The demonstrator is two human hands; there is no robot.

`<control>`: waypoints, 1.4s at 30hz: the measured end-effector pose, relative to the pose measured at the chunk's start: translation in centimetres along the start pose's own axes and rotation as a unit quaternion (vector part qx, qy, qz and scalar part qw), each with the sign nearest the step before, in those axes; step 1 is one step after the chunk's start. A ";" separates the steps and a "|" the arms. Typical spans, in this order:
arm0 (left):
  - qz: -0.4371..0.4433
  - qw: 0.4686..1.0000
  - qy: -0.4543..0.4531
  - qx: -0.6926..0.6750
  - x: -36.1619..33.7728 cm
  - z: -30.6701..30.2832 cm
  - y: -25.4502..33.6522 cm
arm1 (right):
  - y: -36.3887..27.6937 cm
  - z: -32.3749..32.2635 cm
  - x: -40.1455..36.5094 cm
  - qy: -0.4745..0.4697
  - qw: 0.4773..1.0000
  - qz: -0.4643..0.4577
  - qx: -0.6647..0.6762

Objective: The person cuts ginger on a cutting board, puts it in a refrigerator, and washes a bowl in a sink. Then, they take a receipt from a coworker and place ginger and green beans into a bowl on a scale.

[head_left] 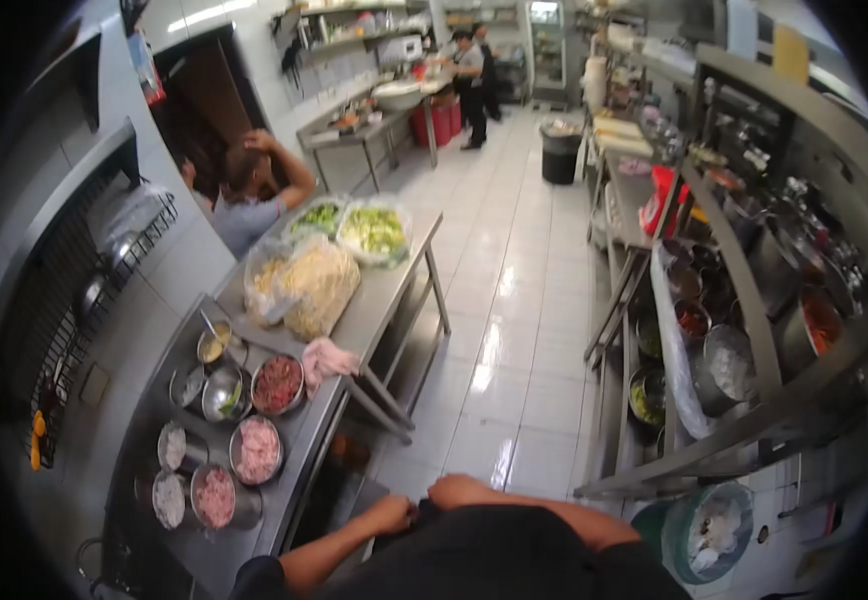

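My left hand (391, 513) is at my waist, its fingers curled against the front of my black clothing (494, 555). Close beside it, my right hand (457, 490) is also closed at the dark cloth. What either hand grips, if anything, is hidden. To the left, on a steel table (299, 440), stand metal pots with pink chopped meat (216, 497), pale pink meat (255, 449) and darker red meat (279, 384). Beside them are a pot with a green piece inside (224, 392) and a pot with a spoon (216, 345). A pink cloth (329, 360) lies at the table edge.
Bags of pale shredded food (319, 285) and green vegetables (374, 230) sit farther along the table. A person (254, 190) is behind it; others (469, 80) stand farther back. Right are steel shelves (694, 465), a green bin (719, 530) and a black bin (560, 160).
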State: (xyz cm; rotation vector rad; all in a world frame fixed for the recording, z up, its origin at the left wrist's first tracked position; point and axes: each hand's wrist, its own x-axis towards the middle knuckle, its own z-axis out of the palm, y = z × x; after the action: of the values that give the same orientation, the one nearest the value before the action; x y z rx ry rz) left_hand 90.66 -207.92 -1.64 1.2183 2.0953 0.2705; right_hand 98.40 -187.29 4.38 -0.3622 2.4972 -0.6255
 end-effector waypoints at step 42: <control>-0.435 0.536 0.328 -0.645 47.9 -25.1 -0.6 | 54.2 -42.6 14.9 -0.039 0.992 0.080 0.085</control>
State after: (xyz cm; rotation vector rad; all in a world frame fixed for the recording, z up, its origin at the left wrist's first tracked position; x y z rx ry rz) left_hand 58.32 -164.66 -5.27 -0.9596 1.8401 1.5645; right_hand 55.71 -131.23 2.69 -0.1173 2.3501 -0.7379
